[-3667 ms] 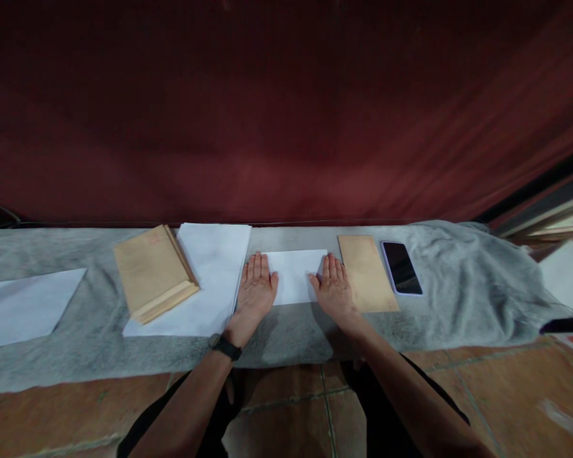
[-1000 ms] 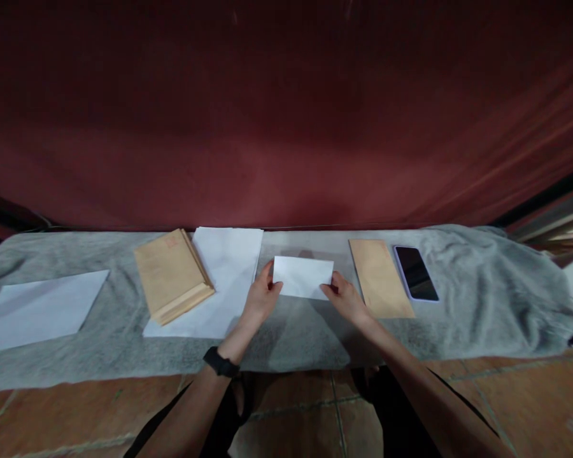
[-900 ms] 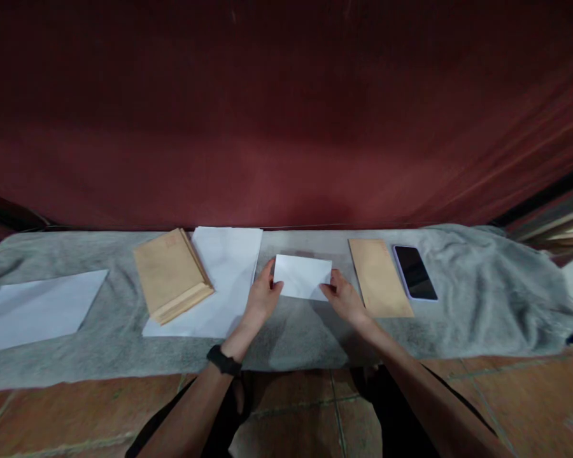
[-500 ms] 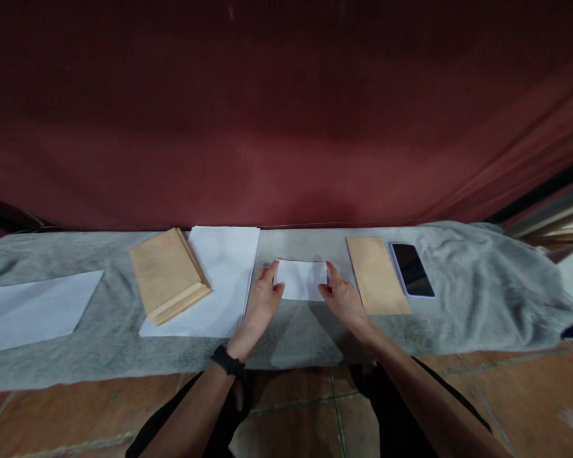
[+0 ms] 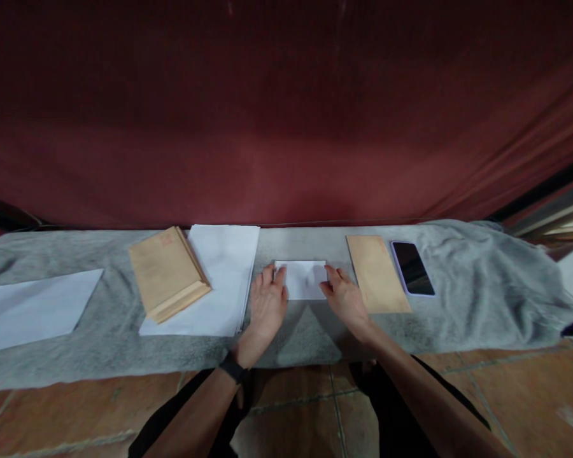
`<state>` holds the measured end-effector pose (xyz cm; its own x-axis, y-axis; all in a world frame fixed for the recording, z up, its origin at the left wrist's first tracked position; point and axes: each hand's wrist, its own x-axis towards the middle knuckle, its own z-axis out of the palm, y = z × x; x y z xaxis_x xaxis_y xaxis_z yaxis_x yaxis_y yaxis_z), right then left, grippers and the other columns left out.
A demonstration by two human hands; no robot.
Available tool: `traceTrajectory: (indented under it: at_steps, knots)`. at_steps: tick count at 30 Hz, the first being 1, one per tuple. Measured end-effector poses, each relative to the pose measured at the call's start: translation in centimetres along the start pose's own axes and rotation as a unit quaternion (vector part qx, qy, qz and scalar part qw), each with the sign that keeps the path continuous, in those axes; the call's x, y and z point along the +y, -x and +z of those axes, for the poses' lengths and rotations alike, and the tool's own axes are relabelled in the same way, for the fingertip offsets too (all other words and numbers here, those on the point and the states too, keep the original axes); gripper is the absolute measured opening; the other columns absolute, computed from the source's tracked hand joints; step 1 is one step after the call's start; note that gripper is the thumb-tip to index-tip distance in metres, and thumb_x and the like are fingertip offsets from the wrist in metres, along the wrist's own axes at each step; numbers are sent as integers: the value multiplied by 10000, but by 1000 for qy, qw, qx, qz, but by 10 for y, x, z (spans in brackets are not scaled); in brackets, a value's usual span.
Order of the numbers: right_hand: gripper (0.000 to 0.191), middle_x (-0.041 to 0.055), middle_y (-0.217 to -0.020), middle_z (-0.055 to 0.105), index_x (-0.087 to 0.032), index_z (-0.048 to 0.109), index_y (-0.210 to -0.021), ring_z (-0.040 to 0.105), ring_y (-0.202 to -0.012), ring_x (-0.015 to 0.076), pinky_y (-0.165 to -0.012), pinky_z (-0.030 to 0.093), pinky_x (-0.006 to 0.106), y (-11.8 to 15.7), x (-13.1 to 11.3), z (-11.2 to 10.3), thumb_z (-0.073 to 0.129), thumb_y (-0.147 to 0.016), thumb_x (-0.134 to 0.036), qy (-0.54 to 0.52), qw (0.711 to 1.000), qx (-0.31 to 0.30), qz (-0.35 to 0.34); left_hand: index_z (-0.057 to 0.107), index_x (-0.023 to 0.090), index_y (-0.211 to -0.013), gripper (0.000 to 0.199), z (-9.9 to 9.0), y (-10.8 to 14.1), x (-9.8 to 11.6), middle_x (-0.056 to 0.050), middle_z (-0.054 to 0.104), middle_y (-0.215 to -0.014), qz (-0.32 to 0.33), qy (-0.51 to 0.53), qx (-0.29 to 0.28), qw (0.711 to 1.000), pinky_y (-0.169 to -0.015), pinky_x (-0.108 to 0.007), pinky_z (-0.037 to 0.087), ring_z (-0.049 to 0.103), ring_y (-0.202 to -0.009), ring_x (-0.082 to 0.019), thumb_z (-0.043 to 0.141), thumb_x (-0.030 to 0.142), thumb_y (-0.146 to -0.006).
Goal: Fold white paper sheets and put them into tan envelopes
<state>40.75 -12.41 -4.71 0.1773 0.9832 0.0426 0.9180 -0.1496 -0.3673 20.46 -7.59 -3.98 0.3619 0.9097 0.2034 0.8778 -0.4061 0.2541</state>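
Observation:
A small folded white paper [image 5: 305,282] lies flat on the grey cloth in front of me. My left hand [image 5: 269,298] rests on its left end, fingers apart and the thumb side on the paper. At the right end, my right hand [image 5: 342,294] has thumb and forefinger on the paper's edge, pinching it. Close beside my right hand is a single brown envelope [image 5: 378,273]. To the left of my left hand, a stack of brown envelopes [image 5: 166,270] sits partly on a pile of white sheets [image 5: 229,273].
A phone [image 5: 412,269] in a pale purple case lies right of the single envelope. At the far left is another white sheet [image 5: 38,310]. The grey cloth [image 5: 482,286] is bunched at the right. A dark red surface [image 5: 286,127] rises behind it.
My left hand has opened from its hold on the paper's left edge and moved onto the paper's left end. My right hand has barely moved.

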Motion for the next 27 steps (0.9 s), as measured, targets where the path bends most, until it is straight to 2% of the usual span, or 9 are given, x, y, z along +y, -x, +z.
traceTrajectory:
  at_steps: [2,4,6,9,11,15,21,27]
  knots:
    - [462,163,-1278,683,-156,537,-1452,636,-1200,289,-1020,516,428,5,-5,7,432,-1037,-329,-20,998,44,-44,515,128,-1462,489,8,8,9,-177,496,-1533,52,-18,7,998,-1131,-496,452,499,-1391,-335,478,203,-979]
    - [521,177,-1411,614,-135,482,-1502,553,-1333,287,-1107,473,457,13,-14,17,367,-1062,-392,-62,992,63,-87,432,92,-1518,533,20,17,17,-179,423,-1600,104,-22,6,994,-1205,-506,363,371,-1495,-324,428,237,-1005]
    - [575,171,-1551,497,-114,373,-1570,446,-1451,250,-1179,418,448,24,-24,27,275,-1085,-409,-95,987,49,-122,338,69,-1566,592,34,27,21,-184,368,-1634,141,-28,6,990,-1233,-520,309,290,-1539,-315,404,228,-1000]
    - [630,149,-1660,333,-110,241,-1622,273,-1551,227,-1263,294,468,39,-36,36,240,-1092,-450,-83,983,11,-166,226,80,-1611,666,49,37,20,-195,310,-1659,173,-43,13,984,-1241,-541,279,252,-1554,-313,395,221,-983]
    - [648,142,-1679,286,-103,224,-1626,216,-1570,219,-1286,242,464,44,-38,38,230,-1091,-470,-60,983,-1,-172,171,84,-1625,692,53,39,18,-199,287,-1667,173,-52,17,983,-1248,-539,267,245,-1557,-307,380,202,-976]
    - [665,147,-1677,283,-78,264,-1612,201,-1573,219,-1294,218,435,44,-34,35,220,-1089,-486,-19,987,-6,-158,132,65,-1626,696,49,37,16,-207,269,-1671,166,-57,4,985,-1255,-538,261,214,-1565,-304,348,173,-973]
    - [672,174,-1662,295,-51,311,-1591,235,-1564,250,-1283,234,469,39,-27,36,225,-1087,-487,18,989,1,-144,208,46,-1606,629,38,29,16,-204,296,-1659,114,-35,-40,992,-1265,-511,260,170,-1575,-271,306,204,-1006]
    - [686,199,-1650,311,-62,278,-1604,276,-1548,295,-1258,260,522,37,-18,37,342,-1071,-488,47,989,41,-135,262,37,-1587,617,34,24,8,-215,300,-1650,63,-23,-23,997,-1264,-511,259,197,-1569,-271,339,262,-1017]
